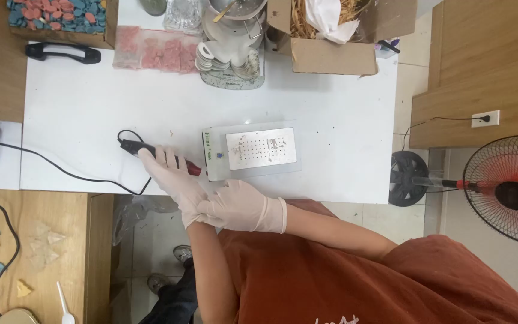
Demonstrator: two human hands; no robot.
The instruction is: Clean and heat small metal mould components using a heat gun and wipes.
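Note:
My left hand, in a white glove, lies with spread fingers across a black corded hand tool with a red tip, on the white table. My right hand, also gloved, is closed around the left wrist at the glove's cuff. Just right of the tool's tip sits a flat grey plate carrying a white sheet with rows of small holes. The tool's black cord runs off to the left.
At the table's far edge stand a cardboard box of straw, stacked white discs, a bag of pink pieces, a black handle and a box of blue and pink pieces. A fan stands at the right.

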